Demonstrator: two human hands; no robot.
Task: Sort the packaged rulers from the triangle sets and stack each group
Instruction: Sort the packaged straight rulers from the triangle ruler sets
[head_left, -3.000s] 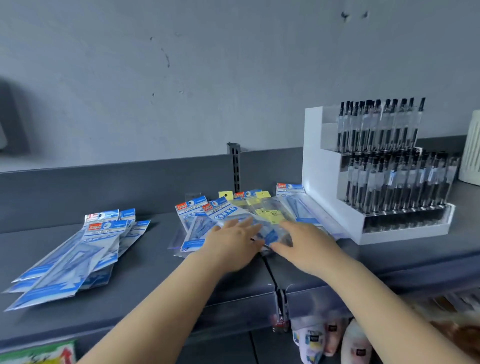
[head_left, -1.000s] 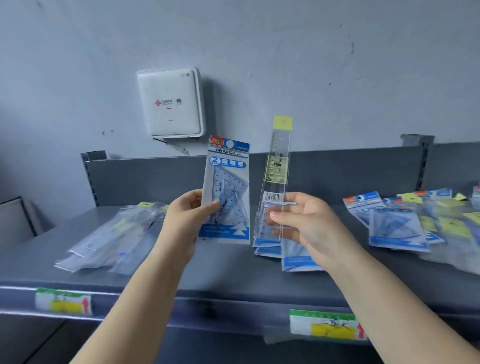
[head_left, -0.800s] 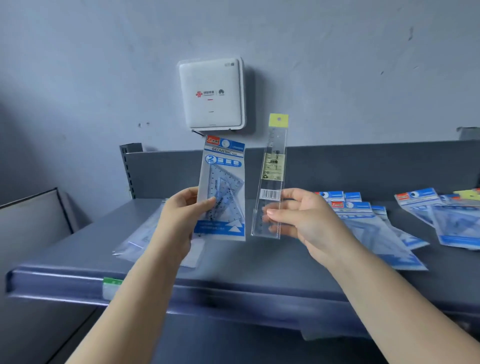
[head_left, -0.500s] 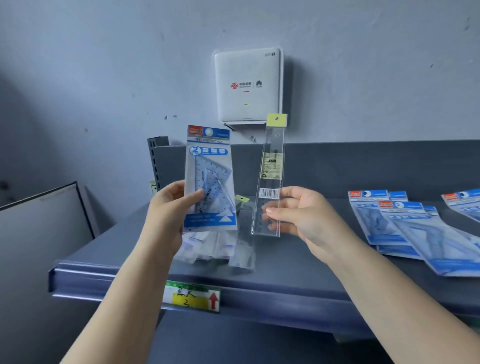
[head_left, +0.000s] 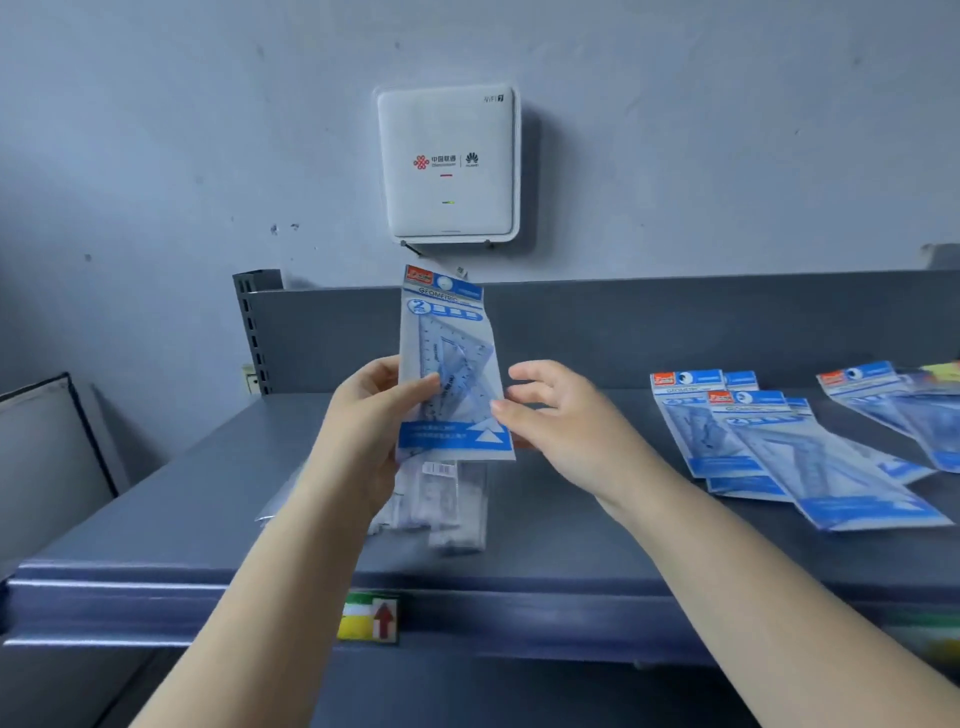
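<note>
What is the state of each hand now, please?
Left hand: holds the blue-and-white packaged triangle set upright.
Right hand: open, fingertips at the packet's right edge, gripping nothing.

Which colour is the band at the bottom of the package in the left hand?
Blue, with white print, on the triangle set package; the head view shows it.

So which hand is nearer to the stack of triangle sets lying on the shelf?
The right hand. It is open beside the held triangle set, toward the stack of triangle sets; the left hand grips that held set farther away.
</note>
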